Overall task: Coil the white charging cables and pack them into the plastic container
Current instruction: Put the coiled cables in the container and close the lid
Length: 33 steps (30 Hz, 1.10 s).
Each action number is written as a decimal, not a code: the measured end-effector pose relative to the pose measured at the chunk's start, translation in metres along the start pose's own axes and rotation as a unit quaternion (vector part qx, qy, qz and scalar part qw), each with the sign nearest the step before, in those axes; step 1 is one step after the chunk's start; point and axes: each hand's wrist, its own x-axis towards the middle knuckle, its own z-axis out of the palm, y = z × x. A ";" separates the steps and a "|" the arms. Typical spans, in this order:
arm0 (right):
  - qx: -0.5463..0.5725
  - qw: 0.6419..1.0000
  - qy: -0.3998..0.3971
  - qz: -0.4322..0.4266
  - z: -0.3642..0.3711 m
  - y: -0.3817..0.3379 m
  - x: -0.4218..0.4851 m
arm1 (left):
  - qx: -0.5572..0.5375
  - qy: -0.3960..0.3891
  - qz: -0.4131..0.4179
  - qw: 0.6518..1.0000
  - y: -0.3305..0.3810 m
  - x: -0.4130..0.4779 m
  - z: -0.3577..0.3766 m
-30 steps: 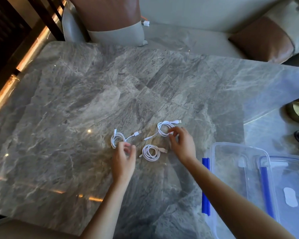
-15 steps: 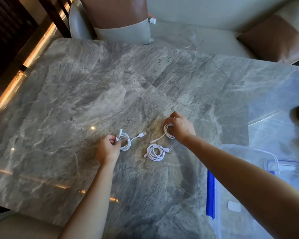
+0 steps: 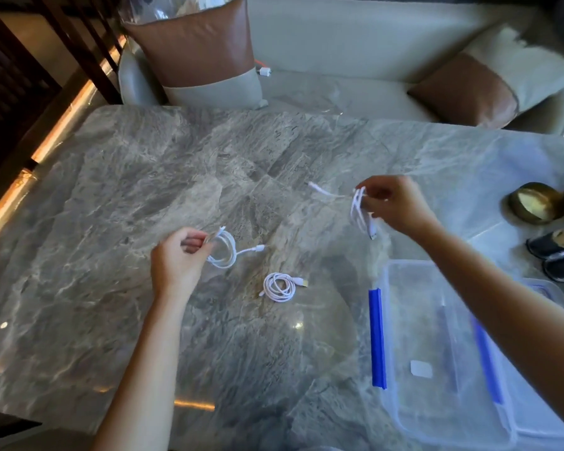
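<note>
Three coiled white charging cables are in view. My left hand [image 3: 179, 258] pinches one coil [image 3: 227, 250] just above the marble table [image 3: 111, 206], its plug end trailing right. My right hand [image 3: 393, 205] holds a second coil [image 3: 358, 211] lifted in the air, one end sticking out to the left, beyond the far end of the container. A third coil [image 3: 279, 287] lies loose on the table between my hands. The clear plastic container [image 3: 404, 379] with blue clips stands open at the right, partly under my right forearm.
The container's lid [image 3: 547, 288] lies to the right of it. A brass bowl [image 3: 534, 201] and dark jars [image 3: 557, 252] stand at the table's right edge. A sofa with brown cushions [image 3: 202, 50] runs beyond the table's far edge.
Both hands have lifted their coils off the table. My right hand has carried its coil up and to the right, toward the container. The middle coil has stayed put.
</note>
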 end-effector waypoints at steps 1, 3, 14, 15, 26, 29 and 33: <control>0.016 1.000 -0.003 0.014 -0.018 0.002 -0.011 | 0.000 -0.028 0.029 0.999 0.019 -0.004 0.003; 0.048 0.998 -0.015 0.047 -0.052 0.008 -0.037 | 0.004 -0.091 0.088 0.992 0.056 -0.018 0.015; 0.011 0.931 -0.190 0.312 -0.111 0.087 -0.171 | 0.131 -0.371 0.282 0.875 0.156 -0.139 0.151; -0.009 0.932 -0.190 0.308 -0.105 0.093 -0.172 | 0.156 -0.384 0.299 0.860 0.159 -0.145 0.163; -0.194 0.948 -0.145 0.205 -0.069 0.123 -0.143 | 0.373 -0.388 0.407 0.738 0.156 -0.159 0.237; -0.251 0.943 -0.147 0.163 -0.063 0.127 -0.140 | 0.430 -0.385 0.417 0.702 0.156 -0.160 0.250; -0.328 0.924 -0.164 0.107 -0.054 0.129 -0.139 | 0.479 -0.394 0.423 0.661 0.152 -0.162 0.263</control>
